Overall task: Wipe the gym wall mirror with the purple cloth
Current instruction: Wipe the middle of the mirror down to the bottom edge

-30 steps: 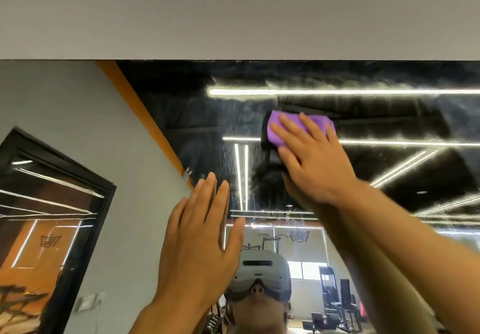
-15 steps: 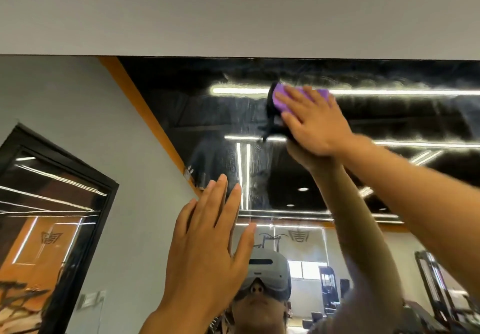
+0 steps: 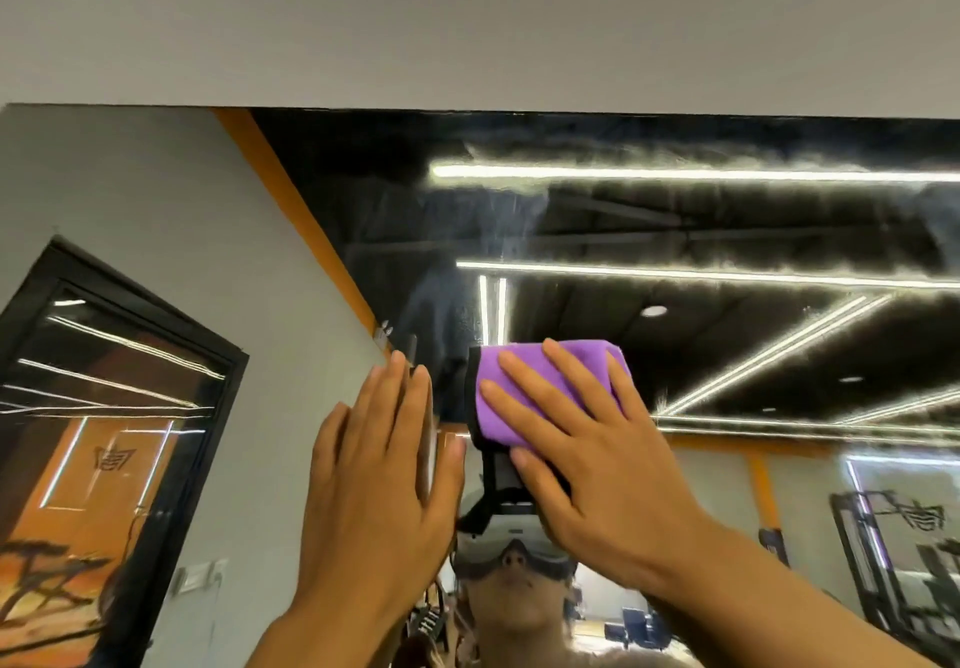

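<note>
Two bare hands are raised against the large frameless gym wall mirror (image 3: 727, 231), both seen from behind. Right hand (image 3: 597, 465): fingers straight and spread, palm flat, pressing the folded purple microfibre cloth (image 3: 524, 392) onto the glass. Nothing curls around the cloth; it is pinned under the fingers, its upper edge and left side showing beyond the fingertips. Cloth sits on the mirror's middle band, well below the top edge, just above the reflected white headset (image 3: 511, 527).

Left hand (image 3: 379, 485): fingers straight and close together, holding nothing. It lies flat at the glass just left of the cloth; actual contact cannot be told. The two hands are close but apart.

Mirror surface: hazy, streaked smears across the upper part, most visible around the reflected strip lights (image 3: 675, 175). Reflection also shows a dark ceiling, an orange wall band (image 3: 291, 210), a black-framed panel (image 3: 104, 407) at the left and gym machines (image 3: 898, 563) at the lower right. Plain grey wall (image 3: 467, 18) runs above the mirror's top edge.
</note>
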